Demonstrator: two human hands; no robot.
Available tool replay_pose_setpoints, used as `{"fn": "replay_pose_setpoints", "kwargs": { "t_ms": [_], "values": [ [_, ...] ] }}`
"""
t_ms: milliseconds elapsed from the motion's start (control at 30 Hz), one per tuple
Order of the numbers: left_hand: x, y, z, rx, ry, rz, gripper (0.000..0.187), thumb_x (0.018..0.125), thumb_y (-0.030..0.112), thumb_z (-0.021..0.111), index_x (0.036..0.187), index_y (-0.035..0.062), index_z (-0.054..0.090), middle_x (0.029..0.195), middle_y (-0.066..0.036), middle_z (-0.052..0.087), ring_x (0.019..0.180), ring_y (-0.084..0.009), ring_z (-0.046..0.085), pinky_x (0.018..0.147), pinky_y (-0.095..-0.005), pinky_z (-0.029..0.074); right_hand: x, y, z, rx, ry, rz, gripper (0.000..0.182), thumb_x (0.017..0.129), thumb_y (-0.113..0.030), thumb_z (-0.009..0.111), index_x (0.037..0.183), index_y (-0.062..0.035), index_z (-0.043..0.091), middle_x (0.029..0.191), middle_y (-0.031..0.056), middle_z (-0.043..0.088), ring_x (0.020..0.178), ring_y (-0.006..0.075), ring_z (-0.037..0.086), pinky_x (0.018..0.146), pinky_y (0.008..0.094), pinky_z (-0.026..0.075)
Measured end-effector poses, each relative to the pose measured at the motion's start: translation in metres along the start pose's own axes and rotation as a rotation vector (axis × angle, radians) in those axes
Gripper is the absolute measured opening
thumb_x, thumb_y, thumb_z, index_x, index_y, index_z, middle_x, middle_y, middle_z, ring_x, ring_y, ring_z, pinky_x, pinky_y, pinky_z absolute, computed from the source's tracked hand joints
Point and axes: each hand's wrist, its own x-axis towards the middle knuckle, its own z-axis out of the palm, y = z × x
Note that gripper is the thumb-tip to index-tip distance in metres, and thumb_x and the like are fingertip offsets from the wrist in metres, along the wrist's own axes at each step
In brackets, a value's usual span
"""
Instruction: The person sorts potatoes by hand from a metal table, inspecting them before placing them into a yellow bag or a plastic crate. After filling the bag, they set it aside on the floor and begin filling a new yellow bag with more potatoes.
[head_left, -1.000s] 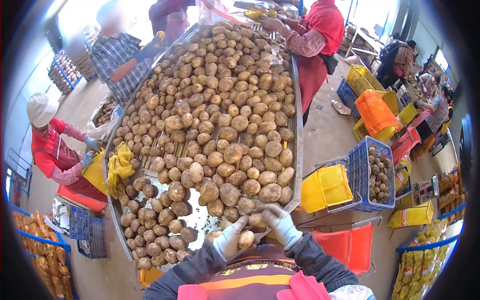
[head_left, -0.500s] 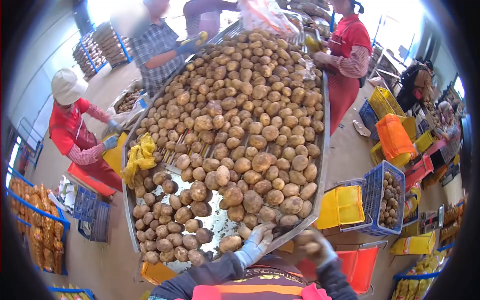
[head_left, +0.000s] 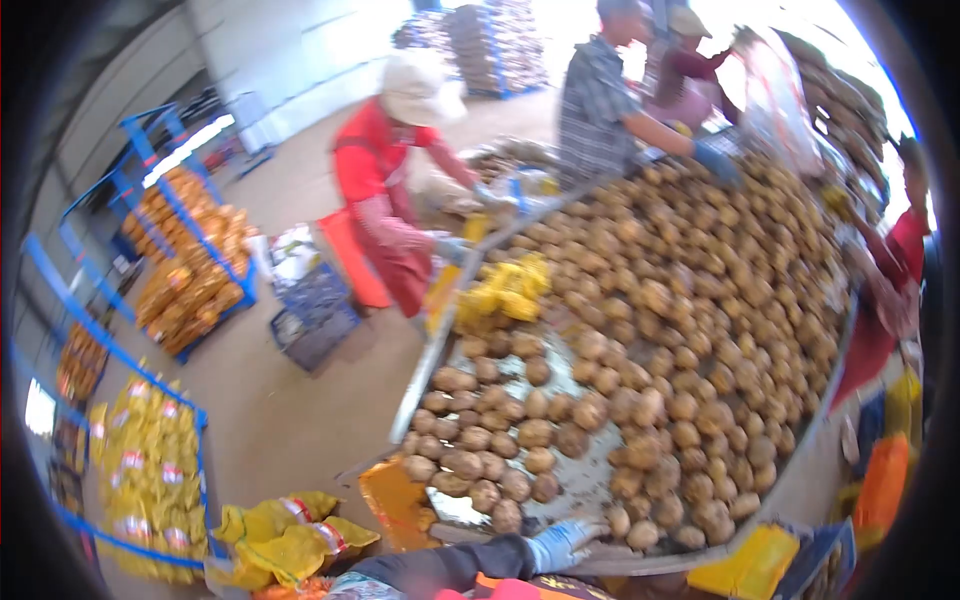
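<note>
Many potatoes [head_left: 686, 434], left hand [head_left: 562, 546] at table edge [head_left: 642, 564]

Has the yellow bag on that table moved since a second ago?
No: the yellow bag still lies along the same edge of the table; only the view turned.

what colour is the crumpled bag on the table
The bag is yellow, best seen in the head view.

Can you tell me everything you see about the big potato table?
The table looks like silvery metal, shiny but dirty where it's bare, with a raised rim. Many potatoes cover most of it, crowded toward the far end. A crumpled yellow bag lies by its left edge, and the person's gloved left hand is at its near edge.
</note>
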Motion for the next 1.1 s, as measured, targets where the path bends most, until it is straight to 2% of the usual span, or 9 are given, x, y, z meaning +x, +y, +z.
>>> {"fn": "replay_pose_setpoints", "kwargs": {
  "t_ms": [67,133,267,333,367,533,767,933,1100],
  "values": [
    [-0.004,0.014,-0.026,0.026,0.023,-0.095,0.039,0.092,0.023,0.052,0.127,0.0066,0.049,0.127,-0.019,0.05,0.118,-0.0389,0.047,0.1,-0.0448,0.037,0.006,-0.051,0.091,0.149,-0.077,-0.506,0.034,0.086,-0.017,0.06,0.113,0.0045,0.061,0.108,0.0251,0.062,0.097,0.0353,0.06,0.087,0.0425,0.049],
    [-0.012,0.008,-0.036,0.172,0.087,-0.124,0.051,0.092,0.03,0.051,0.137,0.0074,0.04,0.139,-0.02,0.04,0.128,-0.039,0.038,0.106,-0.0477,0.031,0.02,-0.223,0.06,0.58,-0.381,-0.25,0.038,0.085,-0.016,0.061,0.118,0.0029,0.058,0.115,0.0253,0.059,0.102,0.0377,0.058,0.09,0.0448,0.046],
    [-0.055,0.003,-0.058,0.378,0.351,-0.162,0.042,0.084,0.031,0.061,0.119,0.0082,0.057,0.125,-0.015,0.052,0.119,-0.0351,0.047,0.1,-0.0492,0.038,0.013,-0.364,0.131,0.741,-0.576,-0.839,0.064,0.08,-0.031,0.066,0.135,-0.0045,0.045,0.131,0.0199,0.051,0.118,0.0395,0.048,0.1,0.0508,0.038],
    [-0.081,-0.01,-0.055,0.453,0.43,-0.234,0.041,0.084,0.03,0.061,0.118,0.0069,0.057,0.123,-0.014,0.053,0.12,-0.0361,0.046,0.1,-0.05,0.037,-0.008,-0.427,0.173,0.716,-0.529,-0.834,0.052,0.083,-0.013,0.065,0.131,-0.0055,0.047,0.126,0.0148,0.053,0.116,0.0305,0.051,0.097,0.0375,0.043],
    [-0.093,-0.008,-0.058,0.482,0.473,-0.273,0.041,0.084,0.03,0.061,0.117,0.0069,0.057,0.123,-0.015,0.052,0.12,-0.0364,0.046,0.099,-0.0503,0.037,-0.006,-0.459,0.176,0.751,-0.827,-0.804,0.069,0.078,-0.009,0.068,0.139,-0.005,0.037,0.139,0.0188,0.04,0.13,0.0362,0.035,0.11,0.0423,0.028],
    [-0.134,0.016,-0.062,0.598,0.628,-0.415,0.043,0.079,0.029,0.063,0.115,0.0073,0.057,0.122,-0.015,0.052,0.122,-0.0368,0.044,0.098,-0.0504,0.037,-0.033,-0.559,0.165,0.278,-1.003,-0.833,0.075,0.086,-0.048,0.057,0.145,-0.0111,0.029,0.138,0.0216,0.043,0.129,0.0387,0.037,0.109,0.0447,0.027],
    [-0.138,0.008,-0.034,0.657,0.573,-0.49,0.046,0.078,0.032,0.063,0.117,0.0096,0.056,0.127,-0.017,0.05,0.122,-0.0374,0.044,0.096,-0.0507,0.037,-0.084,-0.566,0.09,0.21,-1.29,-1.148,0.087,0.082,-0.05,0.059,0.148,-0.0081,0.02,0.133,0.0281,0.045,0.132,0.0446,0.031,0.11,0.0545,0.015],
    [-0.109,0.001,-0.039,0.77,0.409,-0.316,0.055,0.071,0.041,0.064,0.117,0.0121,0.056,0.13,-0.012,0.049,0.125,-0.0365,0.042,0.098,-0.0558,0.034,-0.103,-0.531,0.017,0.089,-0.995,-1.501,0.074,0.081,-0.048,0.061,0.138,-0.0049,0.041,0.137,0.0198,0.045,0.126,0.0381,0.043,0.104,0.0598,0.029],
    [-0.115,-0.019,-0.024,0.868,0.437,-0.288,0.065,0.066,0.05,0.064,0.121,0.0182,0.052,0.139,-0.011,0.044,0.133,-0.0389,0.033,0.09,-0.0622,0.03,-0.14,-0.477,0.067,0.112,-0.927,-1.7,0.074,0.082,-0.053,0.055,0.14,-0.0092,0.04,0.143,0.0202,0.039,0.13,0.0358,0.039,0.104,0.0652,0.022]
  ]
}}
